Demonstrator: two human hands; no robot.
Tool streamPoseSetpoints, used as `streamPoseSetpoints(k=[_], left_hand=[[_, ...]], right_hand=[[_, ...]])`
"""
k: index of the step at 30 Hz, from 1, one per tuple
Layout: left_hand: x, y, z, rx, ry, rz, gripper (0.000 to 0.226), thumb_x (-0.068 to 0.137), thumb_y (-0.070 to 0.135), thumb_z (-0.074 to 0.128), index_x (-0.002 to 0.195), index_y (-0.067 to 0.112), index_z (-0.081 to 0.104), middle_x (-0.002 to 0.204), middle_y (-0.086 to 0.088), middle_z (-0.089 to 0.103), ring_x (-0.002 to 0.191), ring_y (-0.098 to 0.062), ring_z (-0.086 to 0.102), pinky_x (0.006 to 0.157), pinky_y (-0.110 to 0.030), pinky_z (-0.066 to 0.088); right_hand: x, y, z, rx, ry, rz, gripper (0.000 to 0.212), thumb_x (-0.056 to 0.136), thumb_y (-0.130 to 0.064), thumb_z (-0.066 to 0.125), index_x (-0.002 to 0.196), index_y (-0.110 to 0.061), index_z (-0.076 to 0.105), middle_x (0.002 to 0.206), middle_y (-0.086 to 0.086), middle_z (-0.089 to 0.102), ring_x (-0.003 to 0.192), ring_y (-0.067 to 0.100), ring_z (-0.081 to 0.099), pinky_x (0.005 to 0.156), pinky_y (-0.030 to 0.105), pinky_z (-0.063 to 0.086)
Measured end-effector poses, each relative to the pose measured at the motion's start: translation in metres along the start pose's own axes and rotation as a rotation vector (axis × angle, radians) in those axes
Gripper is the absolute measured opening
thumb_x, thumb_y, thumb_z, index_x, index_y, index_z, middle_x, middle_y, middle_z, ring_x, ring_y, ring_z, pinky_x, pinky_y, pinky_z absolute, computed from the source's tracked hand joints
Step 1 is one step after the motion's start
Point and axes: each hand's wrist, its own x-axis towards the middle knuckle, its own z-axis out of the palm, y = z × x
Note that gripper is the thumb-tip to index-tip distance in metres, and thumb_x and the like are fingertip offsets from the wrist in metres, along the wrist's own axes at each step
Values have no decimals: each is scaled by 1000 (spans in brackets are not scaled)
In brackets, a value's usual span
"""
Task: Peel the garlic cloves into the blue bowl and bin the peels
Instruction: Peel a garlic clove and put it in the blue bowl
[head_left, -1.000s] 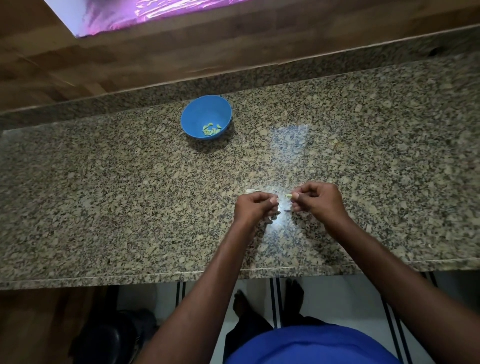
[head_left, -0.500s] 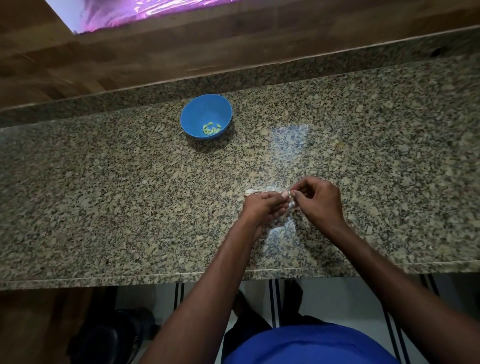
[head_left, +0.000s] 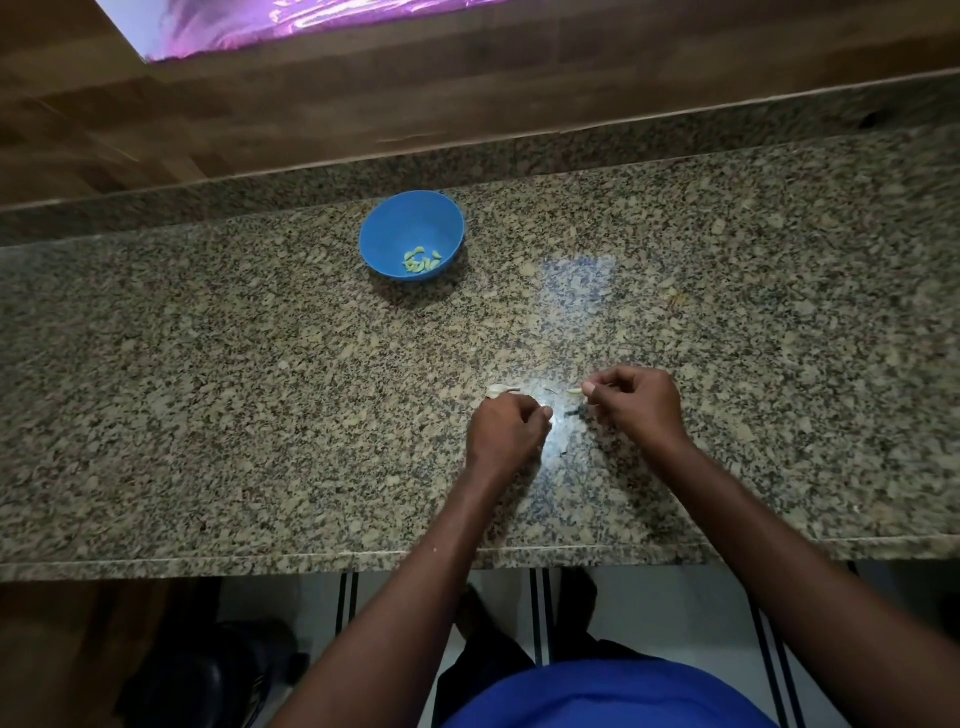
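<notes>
Working low in the centre of the frame, over a speckled granite desk (head_left: 208, 395). Left hand (head_left: 506, 434) curling into a loose fist, knuckles up, fingers folded inward toward the palm — cannot tell what, if anything, is being held inside. Right hand (head_left: 636, 402) sitting just to the right of it and apart, fingers bent, thumb and forefinger pinching a small pale garlic clove (head_left: 575, 391) that is poking out to the left of the fingertips. Lying on the desk just above the left hand's knuckles, a whitish garlic piece (head_left: 500, 389), with a thin scrap of peel (head_left: 550, 390) resting between the two hands in a bright patch of reflected light. Sitting well apart, toward the upper middle of the frame, a blue bowl (head_left: 395, 228) — upright, holding a small heap of yellowish peeled cloves (head_left: 422, 261) at its bottom. Running along the top of the frame, a wooden wall (head_left: 467, 78). Showing below the desk's front edge, a blue shirt (head_left: 608, 696) at the bottom of the frame.
</notes>
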Motion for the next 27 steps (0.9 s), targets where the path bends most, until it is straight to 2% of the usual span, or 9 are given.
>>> streamPoseSetpoints(k=[3, 5, 10, 14, 18, 21, 24, 25, 27], left_hand=[[-4, -3, 5, 90, 100, -30, 32, 102, 38, 63, 83, 14, 73, 62, 6, 57, 51, -7, 51, 49, -19, 35], [-7, -5, 10, 82, 139, -47, 24, 100, 32, 67, 85, 14, 72, 64, 9, 55, 52, -1, 49, 47, -16, 32], [-10, -7, 11, 19, 203, 6, 7, 94, 12, 73, 90, 16, 69, 85, 6, 64, 72, -6, 60, 59, -10, 42], [-13, -7, 11, 78, 212, 81, 15, 97, 4, 66, 103, 12, 76, 98, -1, 67, 83, -12, 62, 64, -14, 51], [-24, -2, 22, 98, 157, 166, 11, 100, 16, 65, 107, 11, 72, 101, 3, 52, 87, -8, 44, 66, -16, 43], [-30, 0, 30, 95, 133, 198, 31, 92, 32, 74, 117, 14, 66, 106, 7, 45, 94, -7, 37, 71, -16, 35], [-36, 3, 41, 61, 108, 247, 13, 95, 17, 70, 107, 12, 66, 106, 4, 53, 83, -3, 46, 65, -12, 44], [-37, 1, 45, 60, 89, 258, 4, 98, 12, 65, 101, 11, 66, 104, 2, 56, 82, -5, 51, 67, -17, 51], [-37, 0, 49, 152, 99, 286, 10, 95, 1, 60, 90, 9, 64, 94, -5, 57, 83, -17, 52, 68, -29, 48]], right_hand=[[8, -4, 2, -53, 17, 5, 7, 87, -16, 80, 91, -11, 76, 83, 4, 76, 73, 19, 74, 63, 31, 61], [17, -8, 7, -74, 12, 3, 6, 88, -15, 79, 89, -11, 75, 83, 2, 75, 75, 16, 74, 68, 32, 62], [47, -29, 30, -138, -46, -40, 5, 88, -13, 78, 84, -14, 75, 84, 0, 76, 77, 18, 75, 74, 43, 65], [65, -45, 51, -234, -50, -95, 2, 88, -12, 78, 86, -14, 77, 85, -1, 76, 77, 11, 71, 74, 30, 59], [73, -44, 54, -385, -58, -153, 5, 88, -12, 77, 91, -11, 80, 88, 3, 78, 69, 9, 66, 59, 18, 47], [72, -36, 45, -472, -61, -225, 7, 89, -14, 75, 91, -15, 82, 87, 1, 79, 73, 12, 70, 65, 23, 55], [66, -28, 32, -503, -8, -229, 12, 93, -13, 71, 99, -16, 81, 95, 0, 78, 72, 12, 69, 61, 22, 52], [63, -25, 28, -518, 13, -230, 12, 94, -14, 71, 101, -16, 81, 95, 1, 78, 71, 12, 68, 60, 20, 49], [56, -18, 22, -548, 14, -238, 12, 93, -15, 72, 101, -15, 81, 94, 2, 79, 72, 11, 66, 60, 16, 45]])
